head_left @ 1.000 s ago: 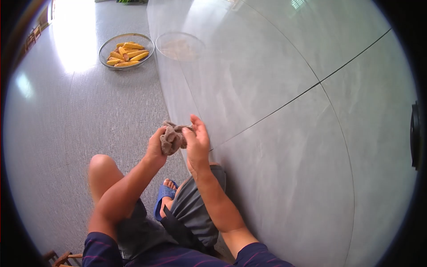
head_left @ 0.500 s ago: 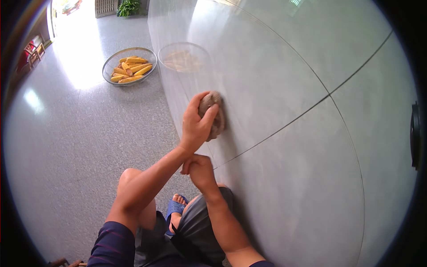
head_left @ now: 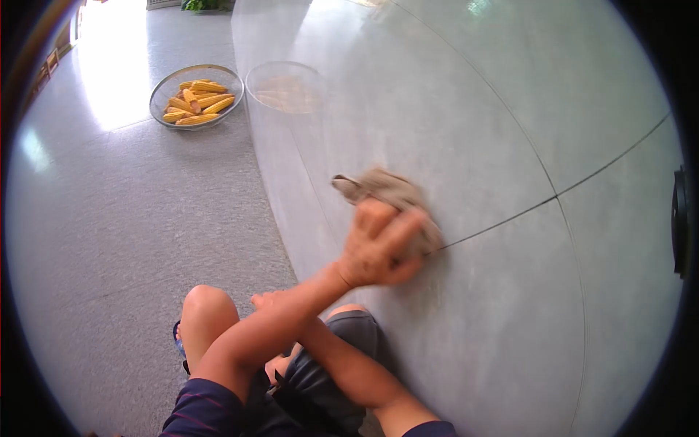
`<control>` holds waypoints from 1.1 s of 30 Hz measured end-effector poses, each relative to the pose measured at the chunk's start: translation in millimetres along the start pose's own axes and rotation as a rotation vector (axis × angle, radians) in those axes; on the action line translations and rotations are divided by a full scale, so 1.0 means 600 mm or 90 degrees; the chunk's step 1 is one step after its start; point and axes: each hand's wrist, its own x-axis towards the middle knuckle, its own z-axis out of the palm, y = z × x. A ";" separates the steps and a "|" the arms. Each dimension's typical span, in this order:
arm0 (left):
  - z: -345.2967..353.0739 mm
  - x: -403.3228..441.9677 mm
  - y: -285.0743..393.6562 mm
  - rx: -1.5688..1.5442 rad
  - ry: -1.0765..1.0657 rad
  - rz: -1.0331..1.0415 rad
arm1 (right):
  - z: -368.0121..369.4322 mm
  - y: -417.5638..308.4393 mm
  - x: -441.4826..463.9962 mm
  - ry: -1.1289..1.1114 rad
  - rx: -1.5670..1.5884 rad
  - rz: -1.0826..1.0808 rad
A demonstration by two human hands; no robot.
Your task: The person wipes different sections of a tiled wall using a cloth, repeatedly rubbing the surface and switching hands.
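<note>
My left hand (head_left: 378, 247) presses a grey-brown cloth (head_left: 397, 191) against the glossy grey tiled wall (head_left: 502, 306), slightly blurred by motion. Its fingers are bent over the lower part of the cloth, and a loose folded corner sticks out at the upper left. My arms cross: the right forearm passes beneath the left one. Only a small part of my right hand (head_left: 268, 299) shows beyond the left forearm, above my knees. Most of its fingers are hidden, and no object shows in it.
A wire-mesh basket (head_left: 155, 102) of yellow corn cobs (head_left: 200, 100) stands on the speckled floor (head_left: 167, 211) beside the wall, which reflects it. A dark object (head_left: 679, 222) is at the right edge. Green leaves (head_left: 207, 4) show at the top.
My left hand has swept the cloth right and down along the wall, and the cloth is more spread out. My right hand has drawn down-left behind the left forearm. The view has shifted slightly.
</note>
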 end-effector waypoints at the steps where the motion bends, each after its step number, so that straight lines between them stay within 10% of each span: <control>1: 0.001 -0.016 -0.036 0.030 0.020 -0.048 | -0.009 -0.004 0.002 -0.172 -0.039 0.059; 4: -0.017 -0.048 -0.103 0.102 0.068 -0.354 | 0.161 0.087 0.040 0.142 0.061 -0.139; 8: -0.029 -0.043 -0.117 -0.078 0.075 -0.623 | 0.111 0.055 0.039 0.023 0.043 -0.063; 10: -0.027 0.002 -0.050 -0.103 0.063 -0.502 | 0.195 0.108 0.092 0.155 0.153 -0.264; 13: -0.033 0.049 0.052 -0.135 -0.037 -0.219 | 0.012 -0.001 0.017 -0.011 0.126 -0.059; 20: 0.015 -0.008 0.143 -0.111 -0.061 0.373 | 0.041 0.028 0.000 0.160 0.091 -0.112; 22: -0.012 0.013 0.120 -0.082 -0.185 0.207 | 0.008 0.016 -0.021 0.089 0.008 -0.003; 30: -0.011 -0.012 -0.072 -0.125 0.089 -0.482 | 0.158 0.093 0.060 0.134 0.070 -0.149; 33: -0.006 -0.006 -0.026 -0.076 0.049 -0.378 | 0.136 0.074 0.060 0.084 0.084 -0.145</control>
